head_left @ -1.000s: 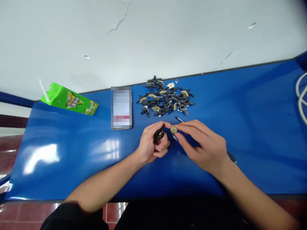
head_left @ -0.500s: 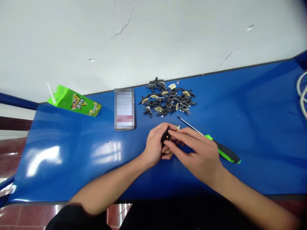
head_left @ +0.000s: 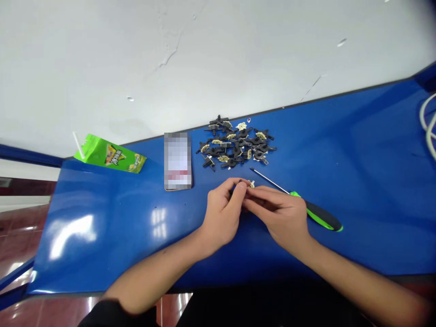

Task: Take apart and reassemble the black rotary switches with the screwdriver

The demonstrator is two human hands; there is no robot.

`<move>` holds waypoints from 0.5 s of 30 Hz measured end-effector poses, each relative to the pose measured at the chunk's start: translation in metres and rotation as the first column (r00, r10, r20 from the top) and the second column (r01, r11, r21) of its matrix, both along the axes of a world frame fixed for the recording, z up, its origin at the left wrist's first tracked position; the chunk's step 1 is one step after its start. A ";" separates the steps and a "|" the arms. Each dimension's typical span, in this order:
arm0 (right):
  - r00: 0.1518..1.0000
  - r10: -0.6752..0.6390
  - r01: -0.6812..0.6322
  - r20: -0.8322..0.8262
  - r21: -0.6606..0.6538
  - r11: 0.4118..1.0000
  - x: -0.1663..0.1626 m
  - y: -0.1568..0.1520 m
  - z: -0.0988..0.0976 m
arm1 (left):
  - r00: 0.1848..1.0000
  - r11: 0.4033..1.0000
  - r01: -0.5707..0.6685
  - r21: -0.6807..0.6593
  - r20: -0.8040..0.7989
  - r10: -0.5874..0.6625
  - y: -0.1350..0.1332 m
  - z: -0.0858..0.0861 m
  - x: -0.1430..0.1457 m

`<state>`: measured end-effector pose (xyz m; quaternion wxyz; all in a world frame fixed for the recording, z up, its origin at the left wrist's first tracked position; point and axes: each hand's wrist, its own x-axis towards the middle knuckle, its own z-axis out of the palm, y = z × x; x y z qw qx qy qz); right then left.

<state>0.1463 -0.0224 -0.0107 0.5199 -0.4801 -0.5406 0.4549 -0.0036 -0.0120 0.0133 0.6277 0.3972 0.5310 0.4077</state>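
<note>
My left hand [head_left: 223, 211] and my right hand [head_left: 277, 211] meet over the blue table [head_left: 102, 218], fingertips pinched together around a small black part with a pale metal piece [head_left: 251, 184] showing at its top. Most of that part is hidden by my fingers. A pile of several similar black and cream parts [head_left: 236, 143] lies just beyond my hands. A screwdriver with a green and black handle [head_left: 315, 213] rests on the table, right of my right hand, its thin shaft pointing toward the pile.
A phone [head_left: 177, 160] lies flat to the left of the pile. A green drink carton with a straw [head_left: 111, 155] lies at the table's back left. White cable loops [head_left: 428, 129] show at the right edge. A white wall borders the table's far edge.
My hands were apart, the left holding the black part and the right a cream piece. They came together and now pinch the part jointly. The screwdriver became visible.
</note>
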 end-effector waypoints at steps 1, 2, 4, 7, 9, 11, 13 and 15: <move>1.000 -0.010 0.010 -0.029 -0.008 1.000 -0.001 0.000 0.000 | 0.999 1.000 0.004 0.016 -0.042 -0.003 0.000 0.003 -0.001; 0.998 -0.018 0.018 -0.055 -0.013 1.000 -0.002 0.000 0.000 | 0.997 0.999 0.009 0.032 -0.082 -0.007 -0.001 0.006 -0.002; 0.995 -0.024 0.022 -0.099 -0.021 1.000 -0.005 -0.001 0.000 | 0.988 0.998 0.028 0.059 -0.151 -0.018 -0.001 0.013 -0.005; 0.989 -0.025 0.021 -0.148 -0.028 0.999 -0.007 -0.001 0.001 | 0.962 0.992 0.083 0.095 -0.268 -0.055 -0.001 0.023 -0.008; 0.985 -0.025 0.021 -0.169 -0.024 0.999 -0.008 -0.002 0.000 | 0.943 0.989 0.110 0.097 -0.324 -0.073 -0.002 0.027 -0.008; 0.984 -0.026 0.025 -0.179 -0.009 1.000 -0.008 -0.002 0.000 | 0.943 0.992 0.095 0.080 -0.327 -0.064 -0.002 0.028 -0.008; 0.985 -0.030 0.032 -0.172 0.009 0.999 -0.008 -0.002 0.000 | 0.965 0.998 0.042 0.040 -0.262 -0.030 -0.003 0.027 -0.006; 0.988 -0.040 0.045 -0.146 0.030 0.999 -0.007 -0.002 0.000 | 0.991 0.999 -0.022 -0.035 -0.135 0.017 -0.003 0.025 -0.003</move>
